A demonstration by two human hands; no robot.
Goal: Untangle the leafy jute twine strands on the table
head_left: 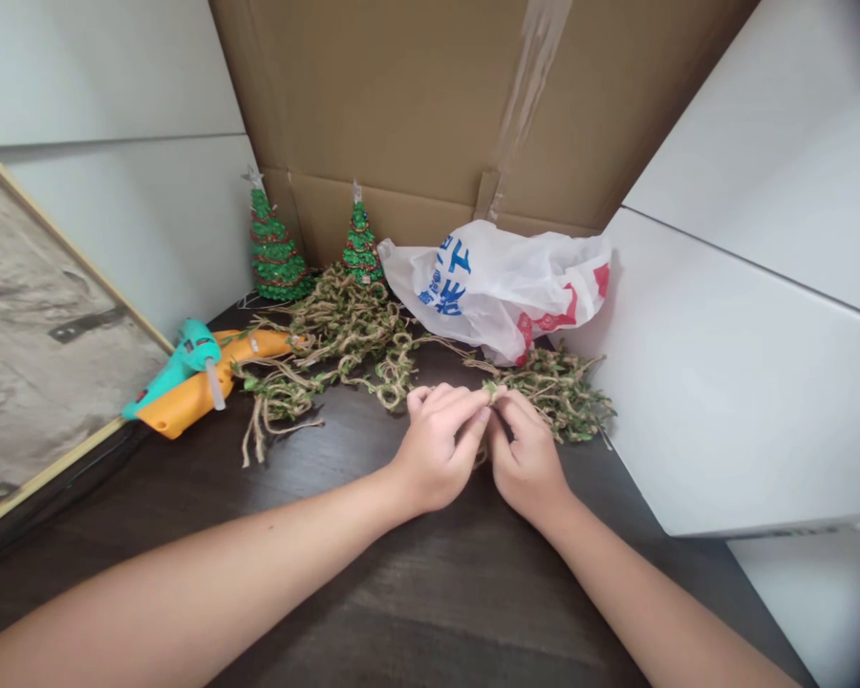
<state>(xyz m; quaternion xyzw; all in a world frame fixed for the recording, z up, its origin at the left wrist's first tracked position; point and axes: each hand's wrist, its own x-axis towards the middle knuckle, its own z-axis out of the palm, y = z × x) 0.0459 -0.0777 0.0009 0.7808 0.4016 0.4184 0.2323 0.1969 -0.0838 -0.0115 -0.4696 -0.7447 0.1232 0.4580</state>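
Note:
My left hand (440, 444) and my right hand (528, 454) meet above the dark table, fingertips pinched together on a piece of twine garland (492, 390) with small green leaves. Most of the held piece is hidden by my fingers, and a bit of its cord shows below them. Just beyond my right hand lies a pile of leafy twine garland (566, 392). A larger tangled heap of the same garland (351, 325) spreads out past my left hand, with loose cord ends hanging toward me.
Left of the heap lie a teal glue gun (179, 363) and an orange object (186, 401). Two small green Christmas trees (276, 248) stand at the back beside a white plastic bag (502, 282). Cardboard (401, 96) closes off the rear; white panels (745, 382) flank the sides.

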